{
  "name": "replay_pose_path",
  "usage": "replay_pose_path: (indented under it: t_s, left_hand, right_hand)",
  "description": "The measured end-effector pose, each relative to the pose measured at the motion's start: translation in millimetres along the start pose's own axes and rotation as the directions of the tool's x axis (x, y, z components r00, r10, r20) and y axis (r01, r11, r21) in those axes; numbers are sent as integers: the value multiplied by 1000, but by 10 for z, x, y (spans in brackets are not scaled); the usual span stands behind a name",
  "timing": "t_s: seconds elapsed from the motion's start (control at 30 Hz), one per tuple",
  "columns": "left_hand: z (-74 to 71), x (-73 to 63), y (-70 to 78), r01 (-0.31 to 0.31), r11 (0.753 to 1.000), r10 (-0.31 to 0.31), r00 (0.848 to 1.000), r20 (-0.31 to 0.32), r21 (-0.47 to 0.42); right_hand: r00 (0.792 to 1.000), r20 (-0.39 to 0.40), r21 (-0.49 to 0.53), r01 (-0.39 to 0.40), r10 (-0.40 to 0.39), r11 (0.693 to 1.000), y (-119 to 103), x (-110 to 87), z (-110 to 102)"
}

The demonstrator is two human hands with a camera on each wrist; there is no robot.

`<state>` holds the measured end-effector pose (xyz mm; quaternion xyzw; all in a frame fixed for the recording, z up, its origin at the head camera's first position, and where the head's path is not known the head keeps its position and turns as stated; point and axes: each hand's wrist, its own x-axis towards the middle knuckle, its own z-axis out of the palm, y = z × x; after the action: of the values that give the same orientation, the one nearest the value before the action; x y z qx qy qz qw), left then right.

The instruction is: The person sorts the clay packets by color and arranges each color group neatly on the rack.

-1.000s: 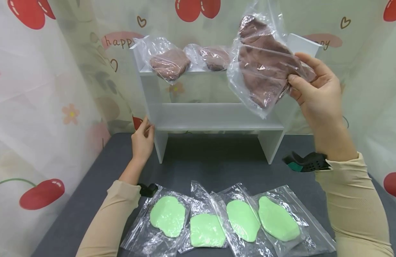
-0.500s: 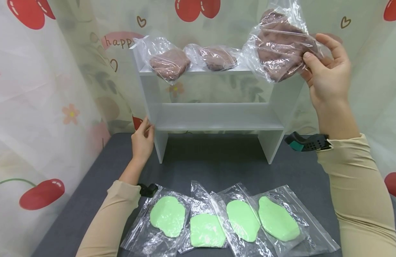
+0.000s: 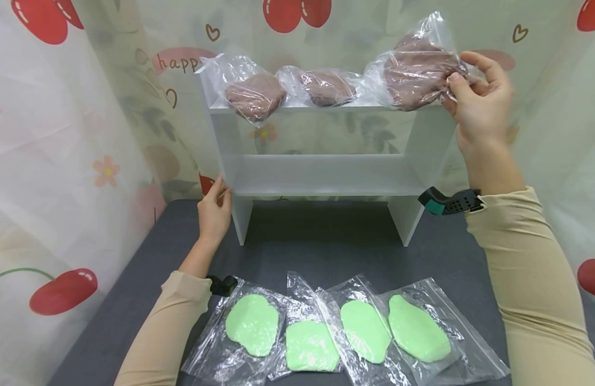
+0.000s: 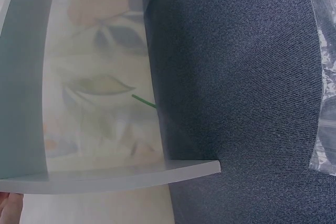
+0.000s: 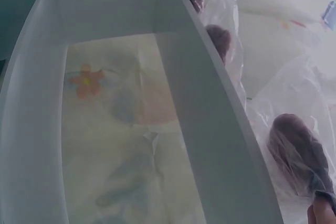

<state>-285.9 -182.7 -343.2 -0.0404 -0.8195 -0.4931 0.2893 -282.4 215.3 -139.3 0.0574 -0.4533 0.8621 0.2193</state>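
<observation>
My right hand (image 3: 483,104) pinches the right edge of a clear plastic bag with a flattened brown lump of dough or clay (image 3: 415,75) inside. This bag is at the right end of the top board of a white shelf (image 3: 326,174). In the right wrist view, fingertips (image 5: 323,211) meet the corner of the same bag. My left hand (image 3: 214,214) touches the outer face of the shelf's left side panel, its fingers fairly straight. The left wrist view has a bit of those fingers (image 4: 10,208) below the panel.
Two more bagged brown lumps, one left (image 3: 256,96) and one middle (image 3: 326,87), lie on the top board. Several bagged flat green pieces, including one at right (image 3: 418,329), lie along the front of the dark table (image 3: 321,262). A printed cloth (image 3: 60,161) surrounds the table.
The right hand has raised the bagged brown lump to the right, then lowered it slightly to the top board's right end. The left hand has stayed at the shelf's side.
</observation>
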Motion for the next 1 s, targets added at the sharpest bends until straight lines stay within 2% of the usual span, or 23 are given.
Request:
replay_pose_path:
  t_s: [0.3, 0.4, 0.53, 0.63, 0.7, 0.9, 1.0]
  left_hand:
    - [5, 1, 10, -6, 1000, 6, 1000, -6, -13]
    - [6, 3, 13, -11, 1000, 10, 1000, -10, -23]
    - [7, 9, 8, -10, 1000, 9, 1000, -19, -25]
    - [5, 10, 5, -7, 1000, 6, 1000, -19, -24]
    - [2, 5, 12, -4, 1000, 3, 1000, -19, -23]
    - [0, 5, 6, -6, 1000, 6, 1000, -10, -28]
    - [-1, 4, 7, -10, 1000, 9, 1000, -9, -27]
  right_hand:
    - [999, -5, -143, -34, 34, 989, 65, 40, -30]
    - [998, 38, -178, -32, 39, 983, 79, 22, -50]
    - [992, 127, -224, 26, 2, 974, 98, -6, -83]
    - [987, 156, -316, 91, -43, 944, 108, -15, -102]
    - [985, 158, -384, 132, -76, 914, 114, -18, -109]
    - [975, 145, -468, 219, -170, 856, 153, -45, -122]
    - [969, 128, -539, 245, -210, 806, 174, -71, -134]
